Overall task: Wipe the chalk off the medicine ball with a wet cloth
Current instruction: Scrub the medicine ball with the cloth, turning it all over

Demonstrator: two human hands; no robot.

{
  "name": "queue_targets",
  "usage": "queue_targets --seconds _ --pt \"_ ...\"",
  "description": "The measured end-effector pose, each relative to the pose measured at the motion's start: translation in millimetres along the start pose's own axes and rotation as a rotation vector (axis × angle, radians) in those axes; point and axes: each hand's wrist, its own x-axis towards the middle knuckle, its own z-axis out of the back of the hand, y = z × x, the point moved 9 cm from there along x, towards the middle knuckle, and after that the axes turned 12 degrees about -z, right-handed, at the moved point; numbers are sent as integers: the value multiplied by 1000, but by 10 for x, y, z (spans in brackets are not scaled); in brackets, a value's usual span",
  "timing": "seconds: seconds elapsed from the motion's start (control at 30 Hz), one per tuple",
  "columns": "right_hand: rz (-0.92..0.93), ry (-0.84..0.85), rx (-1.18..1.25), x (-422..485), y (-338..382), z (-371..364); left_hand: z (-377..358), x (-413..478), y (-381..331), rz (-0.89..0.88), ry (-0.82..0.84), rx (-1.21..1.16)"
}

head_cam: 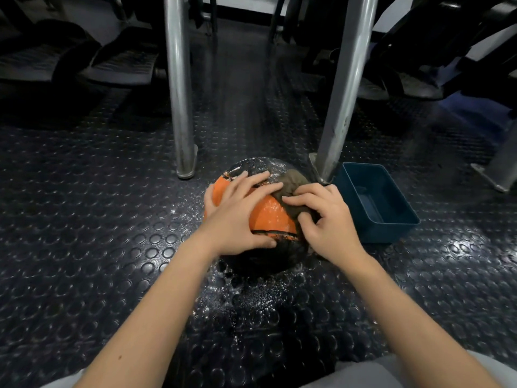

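An orange and black medicine ball (272,217) sits on the dark studded floor in the middle of the view. White chalk speckles its far black top. My left hand (237,214) lies spread over the ball's left and top, fingers straight, thumb on the near black band. My right hand (327,219) presses a damp grey-brown cloth (293,182) against the ball's right side, fingers curled onto the cloth. Part of the cloth is hidden under that hand.
A dark blue plastic tub (375,201) with a little water stands just right of the ball. Two metal posts (179,88) (345,88) rise behind the ball. Chalk dust and wet spots (251,298) lie on the floor in front. Gym machine pedals sit at the back.
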Motion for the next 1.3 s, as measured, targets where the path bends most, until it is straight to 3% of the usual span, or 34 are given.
queue_targets --seconds 0.13,0.2,0.33,0.4,0.5,0.57,0.67,0.73,0.8,0.93,0.97,1.07,1.13,1.23,1.3 --pt "-89 -14 -100 81 -88 -8 26 14 62 62 -57 -7" --pt "-22 -5 -152 3 19 -87 50 11 92 83 -90 -1" --pt "128 166 -127 -199 174 -247 104 -21 207 140 -130 -55" --pt "1 130 -98 -85 -28 -163 125 -43 264 171 -135 -100" --pt "-337 60 -167 39 -585 -54 142 -68 318 196 -166 -145" --pt "-422 8 -197 33 -685 2 149 -77 356 212 -188 -158" --pt "-148 -157 -35 24 -80 100 171 -97 421 240 -210 -170" --pt "75 -83 -25 -77 256 -65 195 -111 432 243 -229 -174" --pt "112 -1 -158 -116 180 -271 199 -116 408 236 -227 -169" --pt "-375 -87 -214 40 -554 31 163 -88 340 202 -209 -183" --pt "-394 -143 -157 61 -530 164 161 -75 333 191 -207 -181" --pt "-71 -280 17 35 103 341 155 -59 330 196 -210 -176" --pt "97 -169 -9 -43 314 106 159 -60 330 195 -220 -167" --pt "-118 -2 -222 17 -92 -157 154 -63 299 175 -203 -164" --pt "-319 -32 -253 63 -395 14 140 -59 280 162 -197 -162"
